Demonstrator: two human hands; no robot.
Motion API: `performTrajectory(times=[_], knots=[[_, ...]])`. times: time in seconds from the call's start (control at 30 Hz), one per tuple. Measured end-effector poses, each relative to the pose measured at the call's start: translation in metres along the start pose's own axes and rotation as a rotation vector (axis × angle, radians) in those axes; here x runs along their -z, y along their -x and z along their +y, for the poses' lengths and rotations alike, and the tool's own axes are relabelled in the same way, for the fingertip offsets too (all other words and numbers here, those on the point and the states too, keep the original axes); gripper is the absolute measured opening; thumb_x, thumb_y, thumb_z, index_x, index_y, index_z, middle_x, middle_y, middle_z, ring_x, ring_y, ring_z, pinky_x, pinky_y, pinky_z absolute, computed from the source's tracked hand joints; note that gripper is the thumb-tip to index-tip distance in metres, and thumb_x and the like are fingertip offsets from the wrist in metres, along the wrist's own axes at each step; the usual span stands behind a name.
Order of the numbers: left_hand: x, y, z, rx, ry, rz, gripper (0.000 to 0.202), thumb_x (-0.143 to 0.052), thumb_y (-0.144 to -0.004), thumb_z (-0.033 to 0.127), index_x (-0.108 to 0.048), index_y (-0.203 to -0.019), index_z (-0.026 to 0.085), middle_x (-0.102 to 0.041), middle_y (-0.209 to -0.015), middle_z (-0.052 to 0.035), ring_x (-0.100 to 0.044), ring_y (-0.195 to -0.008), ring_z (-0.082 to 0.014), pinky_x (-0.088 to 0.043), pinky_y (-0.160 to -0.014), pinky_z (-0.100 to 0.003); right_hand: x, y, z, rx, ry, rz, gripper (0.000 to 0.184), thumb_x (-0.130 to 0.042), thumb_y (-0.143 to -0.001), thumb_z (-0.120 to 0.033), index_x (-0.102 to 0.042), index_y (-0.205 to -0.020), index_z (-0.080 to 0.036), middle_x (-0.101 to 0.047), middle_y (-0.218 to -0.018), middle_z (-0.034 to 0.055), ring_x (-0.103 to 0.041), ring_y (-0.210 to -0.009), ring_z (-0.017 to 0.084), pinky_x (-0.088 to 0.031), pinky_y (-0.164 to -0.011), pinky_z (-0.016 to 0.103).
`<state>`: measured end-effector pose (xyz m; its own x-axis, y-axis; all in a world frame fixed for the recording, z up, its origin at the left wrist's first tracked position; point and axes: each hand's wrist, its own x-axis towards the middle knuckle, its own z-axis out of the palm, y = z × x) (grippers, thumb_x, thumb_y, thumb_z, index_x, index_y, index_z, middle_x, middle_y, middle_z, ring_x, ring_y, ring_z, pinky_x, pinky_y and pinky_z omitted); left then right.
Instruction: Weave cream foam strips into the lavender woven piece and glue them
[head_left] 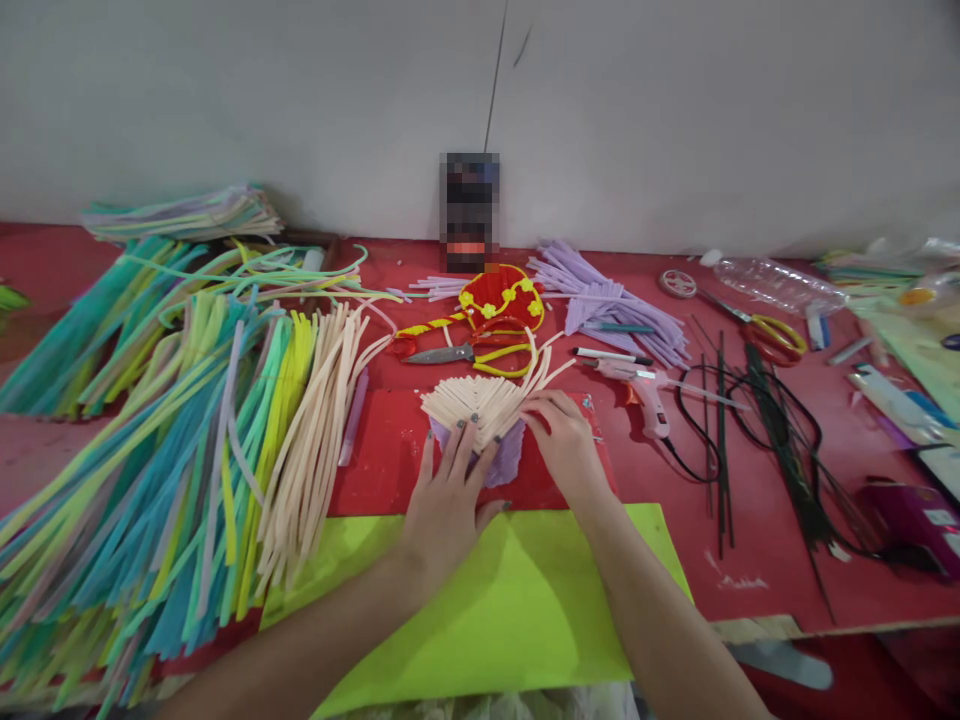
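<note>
A woven fan-shaped piece of cream pipe cleaners [461, 398] lies over a lilac pipe-cleaner piece [511, 462] on a red board [379, 450]. My left hand [450, 480] rests flat on both pieces, fingers spread. At the right edge of the cream piece, the fingers of my right hand [561, 445] are pinched together at a cream pipe cleaner; the exact grip is partly hidden. Several loose cream ends [541, 368] stick up past that edge. Just behind lie yellow-handled scissors [446, 354] and a red fan-shaped ornament with yellow flowers [495, 300].
Bundles of coloured pipe cleaners [187, 480] cover the left side. Lilac pipe cleaners [600, 300], a glue gun [649, 400] with a black cord, dark green stems [780, 450], more scissors [772, 335] and a plastic bottle [780, 283] lie right. A yellow-green sheet [480, 620] lies in front.
</note>
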<state>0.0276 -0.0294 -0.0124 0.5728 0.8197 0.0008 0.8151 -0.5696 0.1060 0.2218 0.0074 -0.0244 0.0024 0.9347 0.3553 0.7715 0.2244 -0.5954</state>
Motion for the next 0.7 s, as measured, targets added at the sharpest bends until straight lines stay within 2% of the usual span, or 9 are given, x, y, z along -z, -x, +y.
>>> performTrajectory(times=[0.23,0.7], knots=[[-0.0041,0.0010,-0.0049,-0.016,0.034,-0.001,0.060,-0.039,-0.094,0.053,-0.036,-0.145,0.022,-0.029,-0.154,-0.0150,-0.029,-0.141,-0.0323,-0.025,-0.109,-0.061,-0.0002,0.0009,-0.0018,-0.017,0.013,0.011,0.011,-0.051,-0.090,-0.020,-0.061,-0.086,-0.022,-0.062,-0.096,0.0069,-0.059,-0.093,0.022,-0.048,-0.084,0.038],[-0.0051,0.0013,-0.0051,-0.013,0.036,-0.010,0.059,-0.038,-0.095,0.050,-0.032,-0.147,0.024,-0.026,-0.156,-0.0123,-0.027,-0.142,-0.0308,-0.024,-0.110,-0.060,0.0026,0.0010,-0.0079,-0.015,0.031,0.031,0.007,-0.055,-0.087,-0.019,-0.061,-0.084,-0.022,-0.059,-0.095,0.0069,-0.058,-0.093,0.023,-0.047,-0.085,0.040]])
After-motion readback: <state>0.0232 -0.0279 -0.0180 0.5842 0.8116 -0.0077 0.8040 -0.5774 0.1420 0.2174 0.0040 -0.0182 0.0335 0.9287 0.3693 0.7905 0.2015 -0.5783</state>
